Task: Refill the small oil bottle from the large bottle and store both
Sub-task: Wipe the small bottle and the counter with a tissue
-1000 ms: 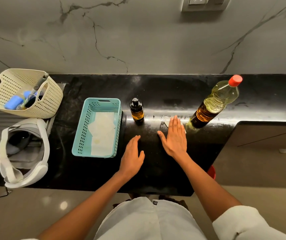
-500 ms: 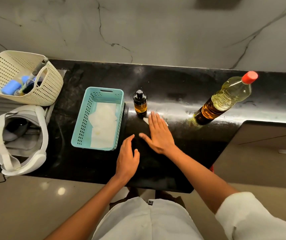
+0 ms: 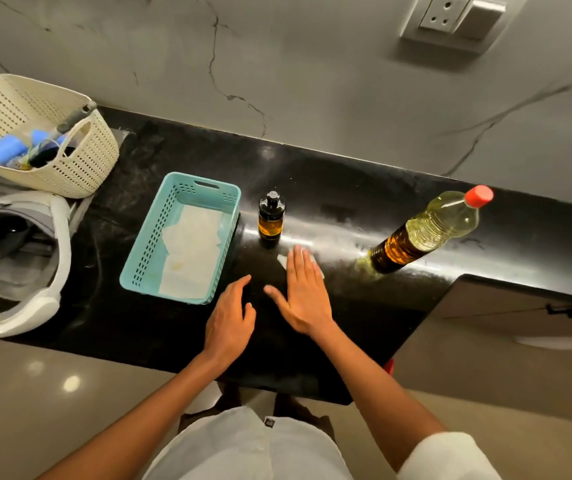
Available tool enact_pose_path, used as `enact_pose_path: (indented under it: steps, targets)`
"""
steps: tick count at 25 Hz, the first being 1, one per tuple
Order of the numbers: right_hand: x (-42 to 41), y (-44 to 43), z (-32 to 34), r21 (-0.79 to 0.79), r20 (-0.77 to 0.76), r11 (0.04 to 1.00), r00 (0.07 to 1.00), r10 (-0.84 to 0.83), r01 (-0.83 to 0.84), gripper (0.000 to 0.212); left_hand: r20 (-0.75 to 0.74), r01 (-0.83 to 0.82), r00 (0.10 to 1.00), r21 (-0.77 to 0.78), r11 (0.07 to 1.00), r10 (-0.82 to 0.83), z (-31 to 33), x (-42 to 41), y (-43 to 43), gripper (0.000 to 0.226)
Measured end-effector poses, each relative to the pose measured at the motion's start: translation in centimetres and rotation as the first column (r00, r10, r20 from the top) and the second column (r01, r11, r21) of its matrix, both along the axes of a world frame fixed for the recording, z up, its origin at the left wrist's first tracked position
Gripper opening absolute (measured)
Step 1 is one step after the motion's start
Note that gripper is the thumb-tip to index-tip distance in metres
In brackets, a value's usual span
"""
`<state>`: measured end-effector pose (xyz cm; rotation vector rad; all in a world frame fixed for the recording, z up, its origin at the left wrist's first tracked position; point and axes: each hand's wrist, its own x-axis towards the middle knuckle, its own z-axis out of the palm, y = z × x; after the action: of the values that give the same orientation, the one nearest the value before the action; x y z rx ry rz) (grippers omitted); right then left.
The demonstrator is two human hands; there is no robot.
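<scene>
Amber small oil bottle [image 3: 270,216] just beyond the flat, empty right grip [image 3: 303,292]; left grip [image 3: 230,320] loose, empty

The person wears a white garment [image 3: 243,448] of plain, softly creased cloth, which fills the near middle of the view. A small dark label [image 3: 269,422] with pale marks too small to read sits at its far edge. On the right arm a white sleeve [image 3: 447,457] of thicker-looking cloth ends in a bunched edge near the elbow. From there the right forearm [image 3: 374,382] is bare down to the right hand [image 3: 303,296]. The left forearm [image 3: 139,410] is bare from the near edge of the view to the left hand [image 3: 230,318]. Both hands are uncovered. Just beyond the garment two dark shapes [image 3: 229,400] show — feet or footwear, too dim to tell.
</scene>
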<state>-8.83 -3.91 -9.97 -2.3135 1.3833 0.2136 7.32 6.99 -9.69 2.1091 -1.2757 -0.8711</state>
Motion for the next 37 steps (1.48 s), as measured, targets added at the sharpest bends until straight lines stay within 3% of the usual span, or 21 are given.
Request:
enact_pose_path:
  steps: [3,8,14,19,23,26,30,33,37]
  targets:
    - [-4.5,1.2,-0.3,0.004,-0.039,1.000,0.999,0.028,-0.027,0.098,-0.003,0.032,0.999,0.014,0.999,-0.032,0.2,-1.0,-0.3,0.058]
    - [-4.0,-5.5,0.9,-0.006,-0.066,0.979,0.976,-0.206,0.206,0.096,0.027,0.135,0.990,0.025,0.991,-0.136,-0.4,-1.5,-1.4,0.064]
    - [-0.7,-1.6,0.1,0.004,0.021,0.999,0.999,-0.040,0.040,0.096,0.115,0.205,0.971,0.046,0.978,-0.209,-0.5,-0.8,-2.8,0.071]
    - [-7.2,-2.0,-0.4,-0.048,-0.033,0.937,0.937,-0.348,0.346,0.096,0.076,0.159,0.984,0.049,0.986,-0.162,0.0,-1.3,-3.0,0.068]
    - [-6.4,-8.1,0.6,-0.035,-0.034,0.887,0.886,-0.462,0.461,0.093,0.049,0.135,0.989,0.063,0.989,-0.138,-0.1,-2.0,-2.2,0.068]
    - [-4.5,-9.1,0.8,-0.019,0.010,0.918,0.919,-0.395,0.395,0.094,0.039,0.115,0.992,0.077,0.990,-0.118,-0.1,-2.4,-1.9,0.067]
    - [-5.9,-3.2,-0.3,0.008,0.036,0.981,0.981,-0.192,0.192,0.098,0.077,0.127,0.988,0.089,0.988,-0.134,0.3,-3.1,-1.9,0.065]
    - [-9.7,-2.7,-0.9,-0.016,-0.009,0.971,0.971,-0.240,0.240,0.097,0.096,0.082,0.991,0.111,0.990,-0.093,0.6,-3.0,-2.6,0.061]
    - [-9.3,-8.1,0.0,-0.021,-0.021,0.933,0.933,-0.360,0.360,0.094,0.132,0.052,0.989,0.145,0.988,-0.072,1.0,-3.0,-3.4,0.060]
